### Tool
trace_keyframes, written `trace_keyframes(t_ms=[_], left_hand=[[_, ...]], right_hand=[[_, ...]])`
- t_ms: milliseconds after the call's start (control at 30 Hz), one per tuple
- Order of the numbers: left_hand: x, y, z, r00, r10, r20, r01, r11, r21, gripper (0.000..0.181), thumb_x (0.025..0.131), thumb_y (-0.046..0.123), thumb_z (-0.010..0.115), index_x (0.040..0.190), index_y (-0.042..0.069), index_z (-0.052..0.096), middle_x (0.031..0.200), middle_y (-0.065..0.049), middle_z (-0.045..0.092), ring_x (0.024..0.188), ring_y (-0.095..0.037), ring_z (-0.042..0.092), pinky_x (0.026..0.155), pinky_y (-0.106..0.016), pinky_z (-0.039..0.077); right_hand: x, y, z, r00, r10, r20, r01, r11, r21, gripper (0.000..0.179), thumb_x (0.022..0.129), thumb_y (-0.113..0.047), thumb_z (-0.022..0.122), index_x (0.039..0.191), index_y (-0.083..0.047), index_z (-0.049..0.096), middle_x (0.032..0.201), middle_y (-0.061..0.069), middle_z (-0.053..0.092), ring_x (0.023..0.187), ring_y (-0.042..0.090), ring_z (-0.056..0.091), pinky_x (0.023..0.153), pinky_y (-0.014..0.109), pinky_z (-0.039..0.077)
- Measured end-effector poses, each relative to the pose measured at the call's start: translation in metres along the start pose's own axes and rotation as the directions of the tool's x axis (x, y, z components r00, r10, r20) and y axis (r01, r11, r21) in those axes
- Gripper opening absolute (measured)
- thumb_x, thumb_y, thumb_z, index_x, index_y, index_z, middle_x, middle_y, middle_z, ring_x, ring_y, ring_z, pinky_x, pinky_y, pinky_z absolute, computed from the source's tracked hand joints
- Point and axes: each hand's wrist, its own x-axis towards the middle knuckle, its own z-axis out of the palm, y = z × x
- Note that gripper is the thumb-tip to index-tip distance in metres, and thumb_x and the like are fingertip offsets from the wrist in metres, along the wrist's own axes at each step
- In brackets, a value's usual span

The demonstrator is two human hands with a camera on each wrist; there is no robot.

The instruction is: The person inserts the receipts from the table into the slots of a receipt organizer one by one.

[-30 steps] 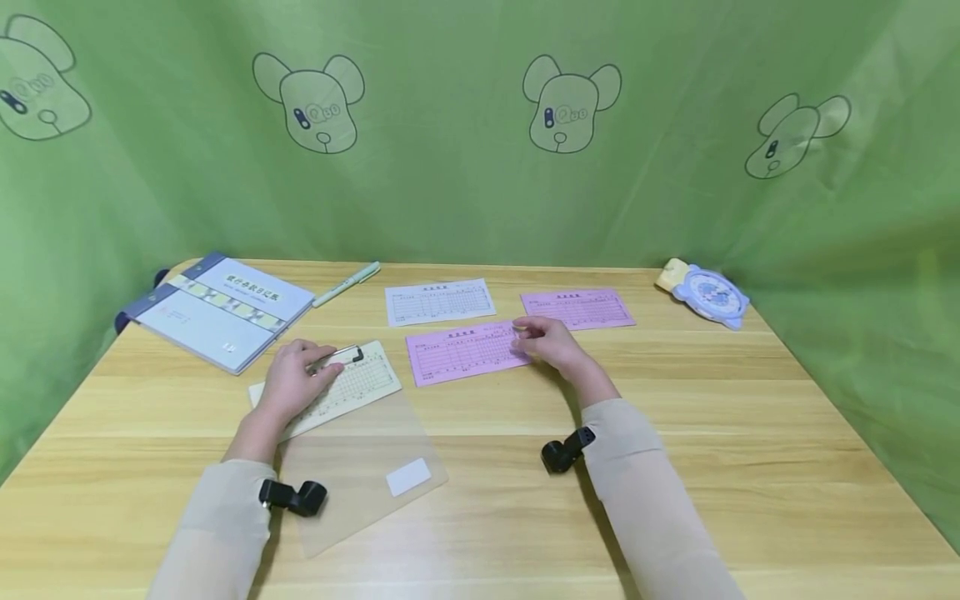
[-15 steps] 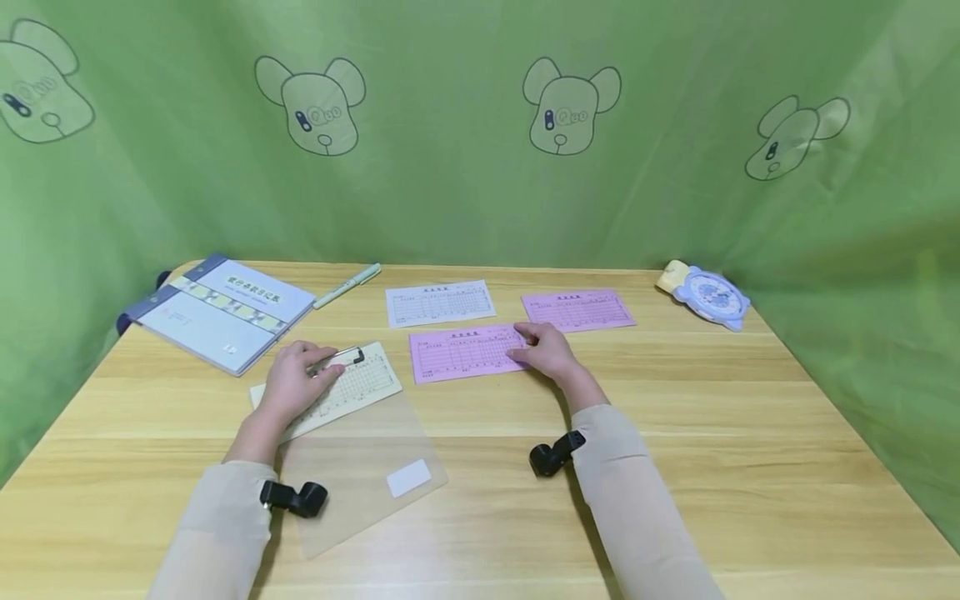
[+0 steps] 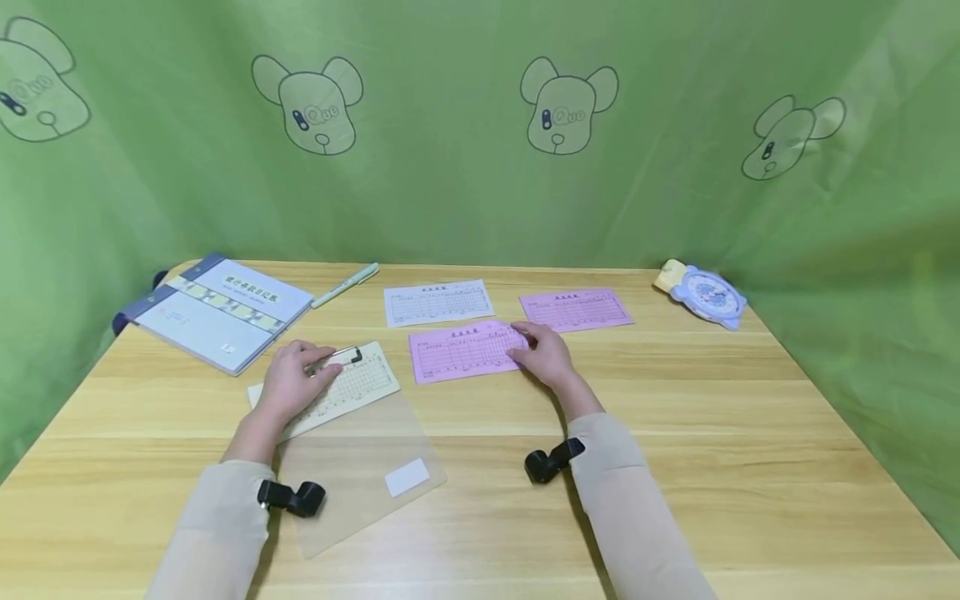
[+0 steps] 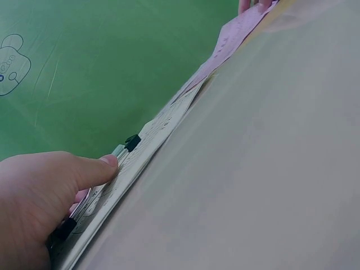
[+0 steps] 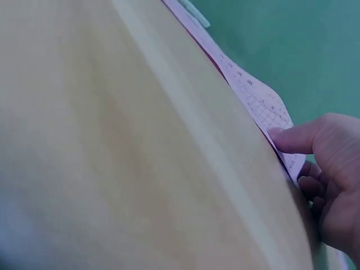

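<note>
A translucent clipboard lies at the left front, a cream printed form sheet across its top. My left hand grips the metal clip there, the thumb over it in the left wrist view. To the right lies a pink printed form sheet. Its right end is pinched by my right hand. In the right wrist view my thumb lies on the face of the pink sheet, whose edge bends up off the table; the fingers are partly hidden behind it.
Behind are a white form sheet and a second pink sheet. A ledger book and a pale green pen lie at the back left. A blue toy-like clock lies at the back right, before a green curtain.
My right hand has shifted slightly left and its thumb has come down onto the pink sheet, whose right end now bends up. The left hand stays on the clip.
</note>
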Motion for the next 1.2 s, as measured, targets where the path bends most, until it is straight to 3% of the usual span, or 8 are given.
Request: trace_keyframes(t_ms=[167, 367, 567, 800, 1033, 1200], left_hand=[[0.000, -0.001, 0.000, 1.000, -0.013, 0.014, 0.013, 1.000, -0.001, 0.037, 0.081, 0.022, 0.059, 0.110, -0.002, 0.057, 0.098, -0.018, 0.048, 0.092, -0.031, 0.041, 0.078, -0.044, 0.032], [0.000, 0.001, 0.001, 1.000, -0.017, 0.014, 0.017, 1.000, -0.006, 0.037, 0.081, 0.022, 0.059, 0.110, -0.001, 0.057, 0.098, -0.017, 0.048, 0.091, -0.031, 0.041, 0.076, -0.043, 0.032], [0.001, 0.000, 0.002, 1.000, -0.012, 0.008, 0.011, 1.000, 0.002, 0.036, 0.081, 0.022, 0.059, 0.109, -0.002, 0.057, 0.096, -0.017, 0.049, 0.089, -0.030, 0.041, 0.075, -0.043, 0.033], [0.001, -0.002, 0.001, 0.999, -0.030, 0.019, 0.030, 1.000, 0.003, 0.038, 0.081, 0.023, 0.059, 0.110, -0.001, 0.057, 0.098, -0.017, 0.048, 0.091, -0.031, 0.040, 0.076, -0.043, 0.033], [0.001, 0.000, 0.000, 0.999, -0.030, 0.020, 0.030, 1.000, 0.005, 0.038, 0.081, 0.023, 0.059, 0.110, -0.001, 0.057, 0.098, -0.017, 0.049, 0.091, -0.031, 0.041, 0.076, -0.043, 0.033], [0.001, 0.000, -0.001, 0.999, -0.039, 0.023, 0.038, 0.999, 0.015, 0.038, 0.081, 0.024, 0.059, 0.110, 0.000, 0.057, 0.099, -0.017, 0.048, 0.091, -0.030, 0.041, 0.077, -0.043, 0.033]], right_hand=[[-0.004, 0.002, 0.003, 0.995, -0.028, -0.095, 0.037, 0.995, 0.087, 0.044, 0.074, -0.006, 0.063, 0.117, -0.006, 0.053, 0.091, 0.015, 0.053, 0.083, 0.027, 0.047, 0.074, 0.038, 0.038], [-0.006, 0.006, 0.001, 0.993, -0.046, -0.112, 0.064, 0.984, 0.164, 0.023, 0.080, -0.002, 0.056, 0.102, -0.001, 0.062, 0.110, 0.017, 0.053, 0.105, 0.028, 0.045, 0.090, 0.036, 0.033], [-0.008, 0.004, -0.002, 0.997, 0.026, -0.078, -0.005, 0.964, 0.267, 0.028, 0.080, 0.007, 0.047, 0.102, -0.002, 0.061, 0.113, 0.016, 0.052, 0.108, 0.025, 0.042, 0.089, 0.034, 0.034], [-0.010, -0.005, -0.007, 0.995, 0.100, -0.005, -0.085, 0.871, 0.485, 0.029, 0.080, 0.009, 0.049, 0.106, 0.003, 0.058, 0.102, 0.016, 0.052, 0.085, 0.019, 0.050, 0.070, 0.023, 0.044], [-0.012, -0.017, -0.007, 0.992, 0.078, 0.100, -0.125, 0.745, 0.655, 0.027, 0.079, 0.011, 0.050, 0.107, 0.012, 0.053, 0.106, 0.022, 0.052, 0.076, 0.015, 0.057, 0.068, 0.027, 0.048], [-0.015, -0.032, 0.000, 0.978, 0.037, 0.206, -0.167, 0.732, 0.660, 0.027, 0.079, 0.013, 0.049, 0.106, 0.013, 0.052, 0.110, 0.023, 0.050, 0.076, 0.018, 0.058, 0.068, 0.030, 0.048]])
